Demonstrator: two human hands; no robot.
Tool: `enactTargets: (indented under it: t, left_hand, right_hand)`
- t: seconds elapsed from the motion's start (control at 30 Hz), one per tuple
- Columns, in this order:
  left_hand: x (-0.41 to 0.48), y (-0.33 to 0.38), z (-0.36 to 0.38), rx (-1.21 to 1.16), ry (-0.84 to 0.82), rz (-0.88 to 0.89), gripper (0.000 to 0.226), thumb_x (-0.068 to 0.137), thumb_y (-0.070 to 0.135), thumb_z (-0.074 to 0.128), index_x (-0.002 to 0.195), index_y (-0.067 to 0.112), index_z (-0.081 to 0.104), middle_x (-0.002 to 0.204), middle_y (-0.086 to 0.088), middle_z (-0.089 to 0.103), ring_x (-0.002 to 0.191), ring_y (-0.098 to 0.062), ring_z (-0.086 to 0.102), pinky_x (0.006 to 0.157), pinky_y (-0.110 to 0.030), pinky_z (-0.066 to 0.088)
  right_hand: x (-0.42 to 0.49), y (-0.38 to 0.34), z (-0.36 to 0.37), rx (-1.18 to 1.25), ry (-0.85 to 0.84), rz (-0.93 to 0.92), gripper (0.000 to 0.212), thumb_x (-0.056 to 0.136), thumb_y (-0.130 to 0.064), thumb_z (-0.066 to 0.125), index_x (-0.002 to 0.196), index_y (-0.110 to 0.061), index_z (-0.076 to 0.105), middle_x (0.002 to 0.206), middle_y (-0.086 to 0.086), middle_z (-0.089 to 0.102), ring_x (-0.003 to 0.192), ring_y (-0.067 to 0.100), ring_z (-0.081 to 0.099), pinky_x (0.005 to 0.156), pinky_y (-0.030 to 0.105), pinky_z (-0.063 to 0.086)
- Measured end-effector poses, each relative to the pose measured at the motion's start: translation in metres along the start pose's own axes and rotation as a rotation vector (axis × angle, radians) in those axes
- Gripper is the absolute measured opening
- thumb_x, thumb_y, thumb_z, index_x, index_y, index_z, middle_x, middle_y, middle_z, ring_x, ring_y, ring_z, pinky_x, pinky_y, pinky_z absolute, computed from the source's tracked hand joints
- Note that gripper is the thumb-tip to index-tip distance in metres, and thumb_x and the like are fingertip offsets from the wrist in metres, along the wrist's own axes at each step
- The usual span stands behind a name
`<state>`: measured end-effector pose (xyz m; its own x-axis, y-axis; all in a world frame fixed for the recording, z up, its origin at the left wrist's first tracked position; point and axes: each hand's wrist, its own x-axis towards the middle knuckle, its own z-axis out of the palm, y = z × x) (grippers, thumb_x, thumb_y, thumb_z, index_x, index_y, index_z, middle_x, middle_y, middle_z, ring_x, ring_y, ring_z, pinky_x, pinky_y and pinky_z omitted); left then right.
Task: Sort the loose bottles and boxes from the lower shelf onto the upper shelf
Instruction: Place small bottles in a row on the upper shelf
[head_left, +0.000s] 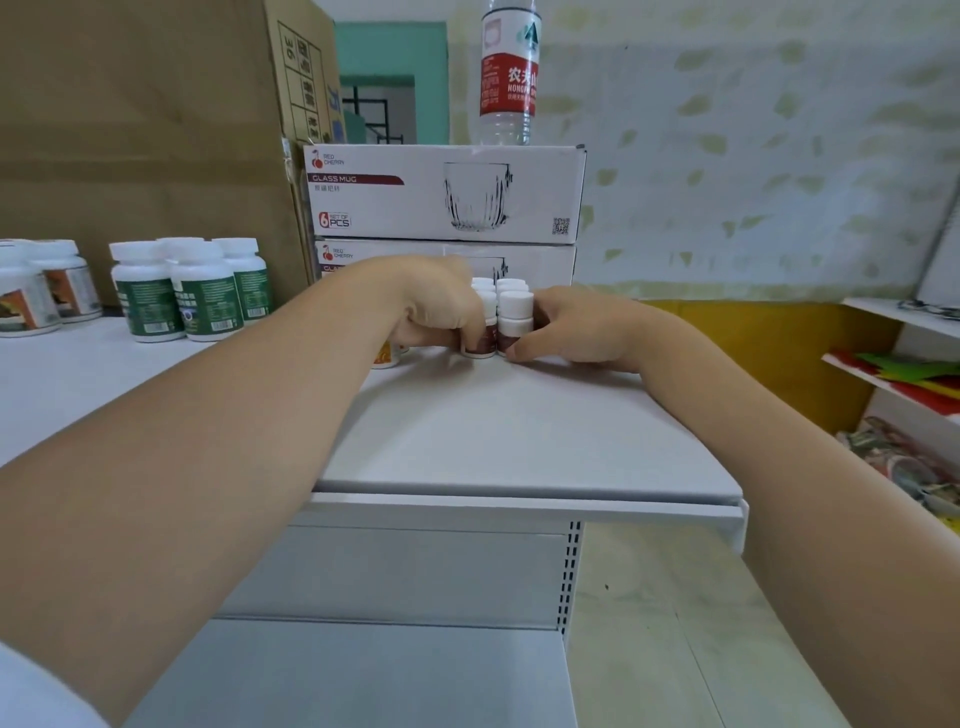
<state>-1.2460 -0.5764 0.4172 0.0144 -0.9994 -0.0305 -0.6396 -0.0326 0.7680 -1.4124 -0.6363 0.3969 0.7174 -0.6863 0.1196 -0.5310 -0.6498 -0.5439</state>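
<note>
The left hand (436, 309) and the right hand (574, 332) press from both sides on a group of small bottles (511, 322), with the fingers curled around them. These have white caps and dark red labels, and they stand upright in tight rows on the upper shelf (519, 431), just in front of two stacked mug boxes (447, 192). Further to the left stand green-label bottles (192, 296).

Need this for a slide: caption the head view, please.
Left hand and right hand grip small white-capped bottles together on the upper shelf, before stacked glass mug boxes.
</note>
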Motion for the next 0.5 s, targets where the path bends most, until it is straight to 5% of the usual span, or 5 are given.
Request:
enactTargets:
  t: [0.07, 0.2, 0.37, 0.5]
  left_hand:
    - [0.0000, -0.0011, 0.0003, -0.001, -0.013, -0.005, 0.057, 0.045, -0.012, 0.059, 0.101, -0.003, 0.059, 0.097, -0.017, 0.060, 0.099, -0.031, 0.066, 0.103, -0.046, 0.047]
    - [0.0022, -0.0050, -0.0011, 0.034, -0.006, -0.022, 0.063, 0.044, -0.011, 0.058, 0.107, -0.015, 0.058, 0.101, -0.021, 0.063, 0.110, -0.038, 0.065, 0.101, -0.049, 0.046]
    - [0.0001, -0.0032, 0.0017, -0.002, -0.038, -0.001, 0.053, 0.045, -0.011, 0.054, 0.098, -0.001, 0.060, 0.093, -0.015, 0.060, 0.091, -0.028, 0.061, 0.088, -0.036, 0.046]
    - [0.0025, -0.0059, -0.0002, -0.003, -0.033, -0.003, 0.056, 0.045, -0.012, 0.054, 0.100, -0.008, 0.061, 0.097, -0.019, 0.064, 0.100, -0.034, 0.065, 0.097, -0.039, 0.048]
  right_hand:
    - [0.0000, 0.0013, 0.0005, 0.001, 0.004, -0.012, 0.029, 0.090, -0.020, 0.068, 0.119, -0.020, 0.066, 0.111, -0.006, 0.069, 0.094, 0.006, 0.061, 0.070, 0.005, 0.041]
    - [0.0027, 0.0030, 0.0013, -0.021, -0.004, -0.023, 0.030, 0.090, -0.025, 0.068, 0.121, -0.023, 0.066, 0.118, -0.005, 0.069, 0.113, 0.015, 0.062, 0.101, 0.029, 0.044]
    - [0.0002, 0.0031, -0.0002, 0.007, -0.013, -0.058, 0.033, 0.093, -0.017, 0.064, 0.125, -0.020, 0.063, 0.122, -0.004, 0.067, 0.112, 0.011, 0.060, 0.082, 0.005, 0.041]
    - [-0.0010, -0.0008, 0.0016, -0.044, -0.023, -0.080, 0.036, 0.096, -0.020, 0.060, 0.131, -0.024, 0.058, 0.127, -0.006, 0.064, 0.119, 0.012, 0.056, 0.099, 0.023, 0.040]
